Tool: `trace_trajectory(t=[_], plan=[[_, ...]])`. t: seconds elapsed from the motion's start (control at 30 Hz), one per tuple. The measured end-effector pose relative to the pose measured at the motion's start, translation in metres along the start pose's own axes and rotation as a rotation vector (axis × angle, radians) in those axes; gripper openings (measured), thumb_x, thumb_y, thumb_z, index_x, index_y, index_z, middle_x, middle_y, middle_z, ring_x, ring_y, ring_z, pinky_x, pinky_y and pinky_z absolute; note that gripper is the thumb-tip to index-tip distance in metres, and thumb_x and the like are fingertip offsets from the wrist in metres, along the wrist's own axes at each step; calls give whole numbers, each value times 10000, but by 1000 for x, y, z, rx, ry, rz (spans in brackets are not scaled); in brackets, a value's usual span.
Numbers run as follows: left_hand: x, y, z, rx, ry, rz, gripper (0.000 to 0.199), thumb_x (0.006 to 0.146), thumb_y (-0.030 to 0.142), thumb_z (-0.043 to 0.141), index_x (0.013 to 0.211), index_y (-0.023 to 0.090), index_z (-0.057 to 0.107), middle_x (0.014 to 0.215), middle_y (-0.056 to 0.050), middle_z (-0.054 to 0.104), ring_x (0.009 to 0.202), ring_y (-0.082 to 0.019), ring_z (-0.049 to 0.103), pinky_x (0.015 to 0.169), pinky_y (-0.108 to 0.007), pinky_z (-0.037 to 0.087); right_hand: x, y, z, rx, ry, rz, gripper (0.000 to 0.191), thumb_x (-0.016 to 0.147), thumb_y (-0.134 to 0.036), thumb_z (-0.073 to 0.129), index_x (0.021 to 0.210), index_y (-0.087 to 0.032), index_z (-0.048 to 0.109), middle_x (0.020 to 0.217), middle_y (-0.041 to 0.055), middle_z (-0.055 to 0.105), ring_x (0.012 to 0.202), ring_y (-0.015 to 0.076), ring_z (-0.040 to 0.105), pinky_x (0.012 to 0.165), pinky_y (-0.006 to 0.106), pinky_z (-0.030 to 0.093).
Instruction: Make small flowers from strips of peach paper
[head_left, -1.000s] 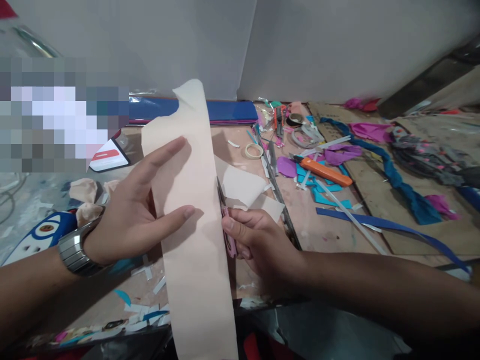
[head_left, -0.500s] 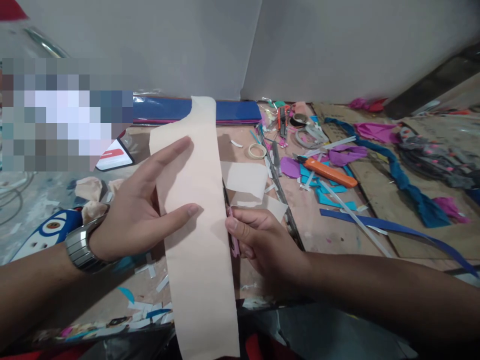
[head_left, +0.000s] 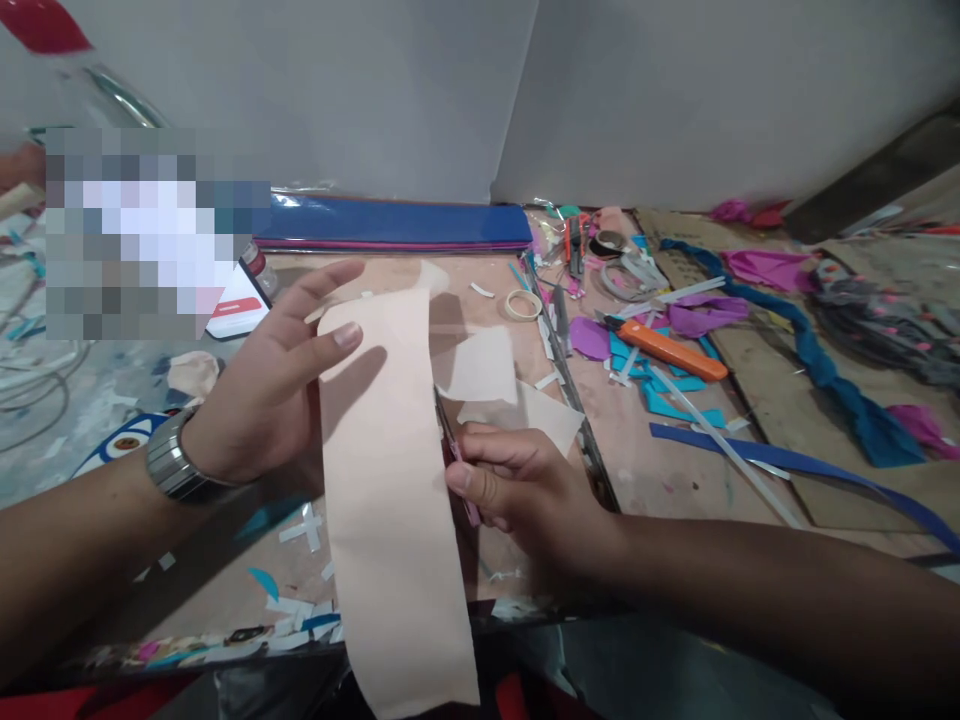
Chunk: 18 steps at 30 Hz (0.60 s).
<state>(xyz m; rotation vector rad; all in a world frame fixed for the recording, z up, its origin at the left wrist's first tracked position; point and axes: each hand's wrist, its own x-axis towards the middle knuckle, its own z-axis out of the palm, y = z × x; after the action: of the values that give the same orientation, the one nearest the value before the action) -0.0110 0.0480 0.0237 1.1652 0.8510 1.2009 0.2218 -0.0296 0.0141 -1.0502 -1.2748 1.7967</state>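
A long peach-coloured strip of thin sheet [head_left: 386, 500] hangs lengthwise in front of me, its near end past the table edge. My left hand [head_left: 266, 385], wearing a metal watch, is at its upper left with thumb and index finger spread. The thumb's shadow falls on the strip; some of this hand's fingers are hidden behind the strip's edge. Closed around the pink handles of a pair of scissors [head_left: 471, 508], my right hand [head_left: 517, 485] is at the strip's right edge. The blades point away from me along that edge and are partly hidden. Pale cut pieces [head_left: 480, 365] lie beyond.
An orange utility knife [head_left: 667, 347] lies on the right among blue and purple scraps. Near it are a tape roll [head_left: 523, 305] and a blue strip [head_left: 750, 447]. A blue folded sheet pack [head_left: 397, 220] lies along the wall; a phone-like device [head_left: 234, 305] stands left.
My left hand has shifted up and left, its thumb now off the strip. The strip's far end has curled or folded back out of view. My right hand stays at the edge with the scissors.
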Motion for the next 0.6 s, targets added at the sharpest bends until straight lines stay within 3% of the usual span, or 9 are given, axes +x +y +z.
trace_trajectory(t=[0.13, 0.23, 0.4, 0.6], plan=[[2, 2, -5, 21, -23, -55, 550, 934, 353, 758, 1445, 314, 557, 1227, -52, 760, 902, -236, 797, 687, -322, 667, 1, -3, -1, -88, -35, -61, 395, 947, -439, 746, 664, -179, 654, 734, 4, 516, 686, 139, 508, 580, 269, 389], [2, 2, -5, 7, -25, -81, 646, 859, 266, 845, 1441, 375, 587, 1293, -20, 753, 879, -204, 798, 662, -277, 672, 1, -4, -1, -115, -46, -66, 393, 957, -436, 739, 671, -177, 661, 731, 6, 518, 705, 145, 507, 591, 272, 387], [-1, 5, 0, -32, 9, -126, 672, 754, 217, 924, 1372, 340, 690, 1266, -34, 768, 797, -160, 778, 628, -237, 677, -1, 1, 1, 55, -64, 5, 319, 921, -459, 782, 804, -171, 709, 777, 0, 536, 683, 129, 479, 591, 266, 376], [-2, 2, -2, 39, 12, -32, 613, 749, 231, 932, 1310, 370, 729, 1359, -10, 721, 946, -197, 773, 669, -253, 683, -2, 3, -1, 130, -175, 13, 387, 960, -463, 738, 729, -175, 623, 640, -35, 534, 561, 95, 459, 545, 250, 339]])
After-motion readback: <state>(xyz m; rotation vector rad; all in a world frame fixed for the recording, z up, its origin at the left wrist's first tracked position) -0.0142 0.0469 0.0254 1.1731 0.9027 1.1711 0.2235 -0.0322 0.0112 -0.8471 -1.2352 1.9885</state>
